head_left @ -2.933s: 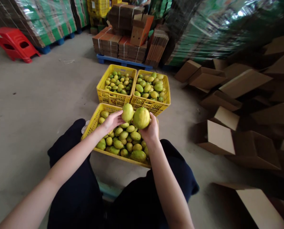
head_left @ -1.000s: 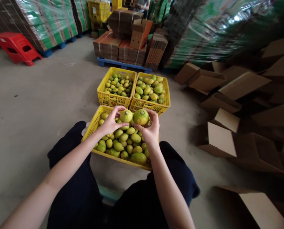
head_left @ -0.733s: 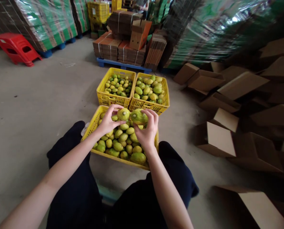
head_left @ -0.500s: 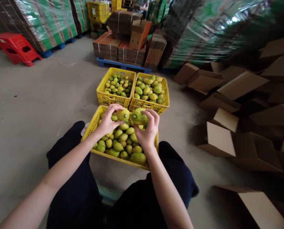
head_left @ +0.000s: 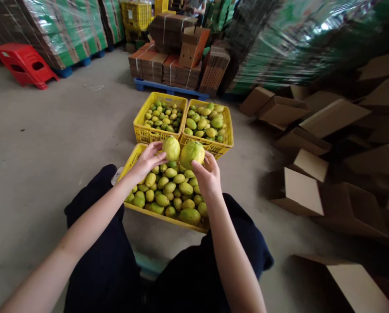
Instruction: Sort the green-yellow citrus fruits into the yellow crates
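Note:
My left hand (head_left: 149, 159) is closed round a yellow-green lemon (head_left: 171, 148). A larger, greener lemon (head_left: 192, 154) is gripped by the fingers and thumb of my right hand (head_left: 209, 176). The two fruits are held side by side above the near yellow crate (head_left: 168, 217), which stands between my knees. Many green and yellow lemons (head_left: 169, 187) fill that crate. Behind it, two more yellow crates stand side by side: the left one (head_left: 160, 98) contains smaller lemons, the right one (head_left: 229, 126) bigger ones.
Open cardboard boxes (head_left: 302, 189) lie heaped on the right. At the back, flattened cartons (head_left: 149, 63) are stacked on a blue pallet (head_left: 171, 90). A red stool (head_left: 26, 65) stands at the left, near wrapped pallets (head_left: 67, 30). Part of a person (head_left: 196, 6) shows far behind.
Both lemons have been turned in my fingers, so their ends now point upward rather than toward me. My hands stay over the near crate, still holding the same fruits.

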Demonstrator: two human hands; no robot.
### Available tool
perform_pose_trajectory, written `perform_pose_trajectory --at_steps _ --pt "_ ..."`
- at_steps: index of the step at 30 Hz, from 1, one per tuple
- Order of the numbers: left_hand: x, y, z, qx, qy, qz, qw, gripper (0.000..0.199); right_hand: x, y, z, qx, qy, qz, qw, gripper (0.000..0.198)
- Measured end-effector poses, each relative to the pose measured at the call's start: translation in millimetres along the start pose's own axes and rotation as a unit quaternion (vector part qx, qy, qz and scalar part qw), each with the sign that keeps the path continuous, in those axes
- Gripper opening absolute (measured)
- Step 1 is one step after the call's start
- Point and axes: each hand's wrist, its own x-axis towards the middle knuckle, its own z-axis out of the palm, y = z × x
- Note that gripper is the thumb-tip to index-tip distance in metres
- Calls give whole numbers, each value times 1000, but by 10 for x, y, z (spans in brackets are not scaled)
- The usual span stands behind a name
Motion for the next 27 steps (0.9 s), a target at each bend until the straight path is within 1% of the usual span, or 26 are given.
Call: perform_pose_trajectory --at_steps 2,4,7,8,10,12,15,17,19,20,23,25,27 --pt "9 -29 -1 -17 7 -34 999 46 15 9 7 29 -5 44 999 40" --pt "-2 -50 46 -20 5 -59 998 46 8 36 38 42 2 88 995 41" --pt "-40 -74 154 -8 -9 -73 997 55 -27 111 97 27 34 146 988 51" --pt "-51 -81 185 -1 -4 -73 997 59 -40 139 115 19 47 158 986 54" --pt "-68 -92 229 16 26 -70 997 65 -63 182 145 3 68 164 984 58" --pt "-73 -95 246 30 56 -74 995 62 -78 195 167 -6 73 156 985 56" --pt "-63 -88 243 17 71 -97 993 52 -69 162 182 14 54 153 987 44" --pt "-49 -76 241 -18 77 -120 990 42 -40 135 173 35 56 167 984 35" --pt "-36 -54 249 -62 83 -152 983 34 -2 123 153 55 86 193 976 29" --pt "-30 -39 257 -85 86 -174 977 35 16 123 142 70 106 207 970 26" --pt "-23 12 286 -159 104 -239 952 48 48 124 134 130 146 245 950 22" --pt "-21 37 303 -222 131 -257 931 52 47 105 154 157 145 268 939 25" --pt "-16 45 313 -281 159 -260 910 53 38 69 184 168 138 294 931 30"
